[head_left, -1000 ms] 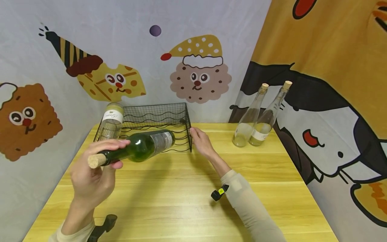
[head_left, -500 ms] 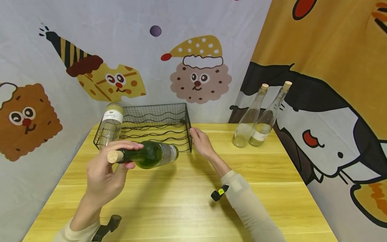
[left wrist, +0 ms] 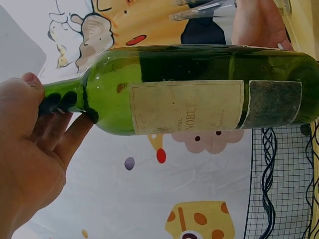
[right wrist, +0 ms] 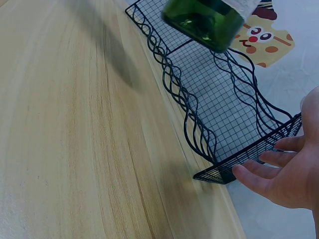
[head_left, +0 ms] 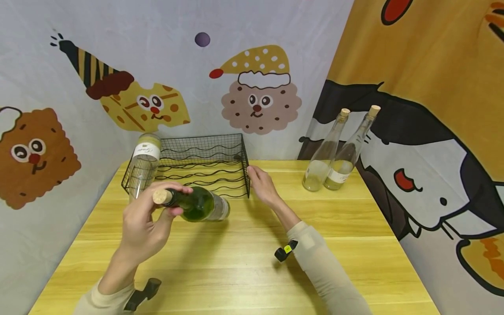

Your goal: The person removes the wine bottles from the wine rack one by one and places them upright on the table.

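My left hand (head_left: 143, 225) grips a green glass wine bottle (head_left: 200, 204) by its neck, below the cork (head_left: 160, 197). The bottle is held up in front of the black wire rack (head_left: 201, 144), its base pointing right and away. Its cream label (left wrist: 187, 107) shows in the left wrist view. At the rack's right end, my right hand (head_left: 263, 186) rests with extended fingers (right wrist: 256, 179) against the mesh side panel. A clear bottle (head_left: 146, 159) with a white label lies in the rack's left end, its neck hidden behind my left hand.
Two clear corked bottles (head_left: 318, 168) (head_left: 341, 168) stand side by side at the back right of the wooden table (head_left: 236, 262). Cloth printed with cartoon figures hangs behind the table and along its right side.
My left hand has moved right and slightly toward the back with the green bottle. The bottle's base has dropped and swung nearer, in front of the rack. My right hand has stayed put.
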A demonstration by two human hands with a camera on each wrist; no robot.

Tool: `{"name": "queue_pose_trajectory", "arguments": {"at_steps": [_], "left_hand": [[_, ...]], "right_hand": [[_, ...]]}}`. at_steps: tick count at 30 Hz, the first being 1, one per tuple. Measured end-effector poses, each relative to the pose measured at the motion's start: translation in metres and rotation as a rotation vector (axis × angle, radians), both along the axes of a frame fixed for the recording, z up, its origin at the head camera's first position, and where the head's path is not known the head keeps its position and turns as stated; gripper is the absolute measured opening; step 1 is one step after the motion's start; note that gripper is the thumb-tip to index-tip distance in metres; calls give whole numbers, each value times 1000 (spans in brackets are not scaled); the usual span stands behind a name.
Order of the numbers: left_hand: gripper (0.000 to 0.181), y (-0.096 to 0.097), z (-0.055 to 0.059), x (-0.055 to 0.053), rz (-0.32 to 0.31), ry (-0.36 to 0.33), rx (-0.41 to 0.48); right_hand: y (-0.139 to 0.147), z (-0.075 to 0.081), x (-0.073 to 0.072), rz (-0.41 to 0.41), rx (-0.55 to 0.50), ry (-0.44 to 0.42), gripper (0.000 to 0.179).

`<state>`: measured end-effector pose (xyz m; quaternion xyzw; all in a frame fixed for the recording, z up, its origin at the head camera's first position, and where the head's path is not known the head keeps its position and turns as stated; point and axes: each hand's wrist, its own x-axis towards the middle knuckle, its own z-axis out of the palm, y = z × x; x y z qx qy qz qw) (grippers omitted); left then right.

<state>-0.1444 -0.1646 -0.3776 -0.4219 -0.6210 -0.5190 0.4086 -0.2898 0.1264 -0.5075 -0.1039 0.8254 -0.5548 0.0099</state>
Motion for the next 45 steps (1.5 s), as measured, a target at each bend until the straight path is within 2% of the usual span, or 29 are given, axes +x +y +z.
{"name": "queue_pose_trajectory", "arguments": {"at_steps": [9,19,36,45], "left_hand": [[54,-2,-3,-3,-24,-47,-27],[54,-7,-7,0,32,-121,-115],[45,-8,-9,-1,-12,-208,-170],[44,-7,-12,-3,-2,-250,-189]], "right_hand": [[1,1,0,4,1,-5,71],[0,1,0,-6,2,-9,71],[0,-1,0,-14,12,2,71],[0,0,0,-10,10,2,71]]}}
